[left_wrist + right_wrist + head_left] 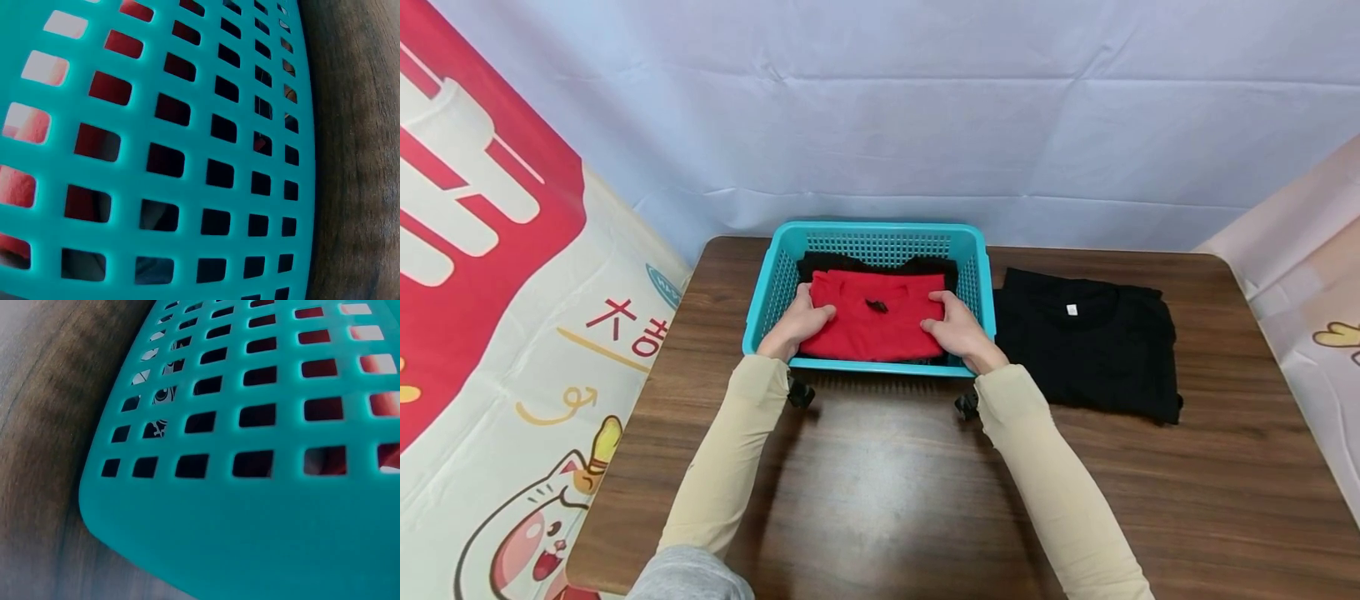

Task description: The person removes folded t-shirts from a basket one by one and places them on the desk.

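Note:
A folded red T-shirt (872,333) lies in a turquoise plastic basket (880,227), over black folded cloth (917,265) that shows along its far edge. My left hand (797,323) holds the red T-shirt by its left side, thumb on top. At the opposite side my right hand (961,331) grips it the same way; the other fingers of both hands are mostly hidden. Both wrist views are filled by the basket's perforated wall (194,137), with red cloth glimpsed through the holes.
To the right of the basket, a folded black T-shirt (1090,342) with a white neck label lies on the brown wooden table (880,483). A pale curtain (925,125) hangs behind the table. On the left is a printed cloth (602,367) with cartoon figures.

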`<state>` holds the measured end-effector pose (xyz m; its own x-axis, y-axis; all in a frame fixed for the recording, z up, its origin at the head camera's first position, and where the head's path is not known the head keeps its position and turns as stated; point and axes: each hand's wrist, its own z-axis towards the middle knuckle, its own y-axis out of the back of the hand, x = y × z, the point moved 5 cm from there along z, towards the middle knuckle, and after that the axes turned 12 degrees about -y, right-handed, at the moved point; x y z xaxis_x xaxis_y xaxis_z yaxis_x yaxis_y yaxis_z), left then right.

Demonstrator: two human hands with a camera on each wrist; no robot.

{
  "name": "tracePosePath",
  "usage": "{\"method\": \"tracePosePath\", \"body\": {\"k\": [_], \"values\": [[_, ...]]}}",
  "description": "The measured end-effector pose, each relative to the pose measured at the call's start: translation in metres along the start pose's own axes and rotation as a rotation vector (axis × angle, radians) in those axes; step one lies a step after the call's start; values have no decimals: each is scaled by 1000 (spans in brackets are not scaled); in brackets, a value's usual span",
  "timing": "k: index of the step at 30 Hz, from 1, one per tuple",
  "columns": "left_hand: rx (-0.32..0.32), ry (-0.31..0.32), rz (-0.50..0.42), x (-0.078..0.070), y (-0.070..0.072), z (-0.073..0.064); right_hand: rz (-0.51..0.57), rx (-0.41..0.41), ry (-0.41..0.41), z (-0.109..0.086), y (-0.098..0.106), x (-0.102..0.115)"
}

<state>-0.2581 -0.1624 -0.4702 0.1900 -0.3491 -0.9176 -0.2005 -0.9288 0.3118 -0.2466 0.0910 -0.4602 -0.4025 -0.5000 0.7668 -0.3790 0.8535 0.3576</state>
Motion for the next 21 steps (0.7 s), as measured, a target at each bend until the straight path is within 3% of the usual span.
{"method": "tracePosePath", "body": {"k": [4, 15, 21], "values": [[23, -26, -8, 1, -1, 1, -22, 9, 9, -1, -1, 0], [45, 59, -130, 5, -5, -2, -28, 42, 13, -1, -2, -1], [27, 55, -107, 4, -2, -1, -30, 48, 18, 1, -4, -1]]}}
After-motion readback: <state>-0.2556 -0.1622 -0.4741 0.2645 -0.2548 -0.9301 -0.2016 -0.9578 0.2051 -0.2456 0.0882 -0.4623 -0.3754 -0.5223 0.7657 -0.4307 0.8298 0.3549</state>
